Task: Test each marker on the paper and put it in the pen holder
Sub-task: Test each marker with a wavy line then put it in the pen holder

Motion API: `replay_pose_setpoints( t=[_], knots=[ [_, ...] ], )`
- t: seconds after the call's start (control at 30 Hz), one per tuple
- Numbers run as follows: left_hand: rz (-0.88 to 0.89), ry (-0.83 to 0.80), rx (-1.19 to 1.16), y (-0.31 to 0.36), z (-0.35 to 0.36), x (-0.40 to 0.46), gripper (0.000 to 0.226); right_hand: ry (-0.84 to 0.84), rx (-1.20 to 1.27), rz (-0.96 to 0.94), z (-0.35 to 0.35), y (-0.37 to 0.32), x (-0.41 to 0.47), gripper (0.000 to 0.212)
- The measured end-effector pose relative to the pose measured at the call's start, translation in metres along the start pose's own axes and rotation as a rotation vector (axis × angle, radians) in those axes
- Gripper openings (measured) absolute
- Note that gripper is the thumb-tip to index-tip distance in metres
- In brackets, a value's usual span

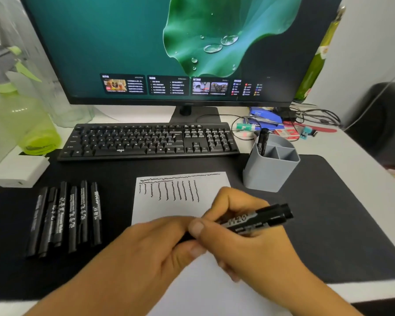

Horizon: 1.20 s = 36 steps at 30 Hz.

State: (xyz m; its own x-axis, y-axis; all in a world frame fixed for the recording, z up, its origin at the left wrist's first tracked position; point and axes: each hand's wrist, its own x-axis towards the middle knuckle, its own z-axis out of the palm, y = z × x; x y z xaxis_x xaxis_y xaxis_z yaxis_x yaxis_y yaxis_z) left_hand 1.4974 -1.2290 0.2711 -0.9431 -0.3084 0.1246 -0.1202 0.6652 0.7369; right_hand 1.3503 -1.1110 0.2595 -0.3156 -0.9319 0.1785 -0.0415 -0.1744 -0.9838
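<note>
A black marker (258, 218) lies across both my hands above the white paper (180, 206). My right hand (244, 245) grips its barrel, and my left hand (151, 245) pinches its left end, which is hidden under the fingers. The paper carries wavy black test lines near its top. Several black markers (66, 215) lie side by side on the mat at the left. A grey pen holder (271, 165) with compartments stands at the upper right of the paper, with one black marker (263, 141) upright in its left compartment.
A black desk mat (328, 213) covers the desk. Behind it are a black keyboard (146, 140) and a monitor (169, 49). A green spray bottle (21, 110) stands at the left, a white box (23, 172) beside it, and stationery clutter (283, 126) behind the holder.
</note>
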Motion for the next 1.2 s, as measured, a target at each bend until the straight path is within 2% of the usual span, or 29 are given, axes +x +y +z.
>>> replay_pose_setpoints(
  t=[0.07, 0.17, 0.23, 0.3, 0.37, 0.43, 0.53, 0.63, 0.77, 0.93, 1.1, 1.2],
  knots=[
    [0.060, 0.086, 0.037, 0.000, -0.003, 0.007, 0.045, 0.000, 0.020, -0.051, -0.006, -0.019, 0.012, 0.015],
    [0.089, 0.124, -0.003, 0.002, -0.001, 0.019, 0.040, 0.049, -0.128, -0.083, -0.015, -0.020, 0.013, 0.015],
    [0.091, 0.130, -0.004, -0.001, 0.002, 0.024, 0.045, 0.092, -0.167, -0.060, -0.023, -0.026, 0.013, 0.023],
    [0.082, 0.182, 0.076, -0.004, 0.000, 0.023, 0.055, 0.224, -0.215, -0.075, -0.038, -0.032, 0.015, 0.028],
    [0.078, 0.260, 0.185, -0.015, -0.008, 0.018, 0.054, 0.403, -0.338, -0.130, -0.062, -0.039, 0.019, 0.027],
    [0.037, 0.317, 0.346, -0.033, -0.022, 0.011, 0.049, 0.544, -0.489, -0.179, -0.089, -0.045, 0.027, 0.022],
    [-0.189, 0.307, 0.562, -0.070, -0.039, -0.004, 0.054, 0.639, -0.746, -0.125, -0.118, -0.046, 0.043, 0.023],
    [-0.473, 0.232, 0.722, -0.097, -0.042, -0.017, 0.067, 0.618, -0.917, -0.009, -0.129, -0.040, 0.060, 0.037],
    [-0.664, 0.186, 0.852, -0.108, -0.034, -0.031, 0.054, 0.572, -1.036, 0.145, -0.131, -0.034, 0.077, 0.040],
    [-0.685, 0.268, 0.875, -0.104, -0.026, -0.032, 0.052, 0.404, -1.041, 0.316, -0.132, -0.025, 0.089, 0.033],
    [-0.632, 0.208, 0.949, -0.099, -0.024, -0.027, 0.044, 0.404, -1.186, 0.318, -0.130, -0.025, 0.091, 0.041],
    [-0.599, 0.187, 0.963, -0.101, -0.022, -0.022, 0.041, 0.404, -1.193, 0.343, -0.128, -0.029, 0.089, 0.043]
  ],
)
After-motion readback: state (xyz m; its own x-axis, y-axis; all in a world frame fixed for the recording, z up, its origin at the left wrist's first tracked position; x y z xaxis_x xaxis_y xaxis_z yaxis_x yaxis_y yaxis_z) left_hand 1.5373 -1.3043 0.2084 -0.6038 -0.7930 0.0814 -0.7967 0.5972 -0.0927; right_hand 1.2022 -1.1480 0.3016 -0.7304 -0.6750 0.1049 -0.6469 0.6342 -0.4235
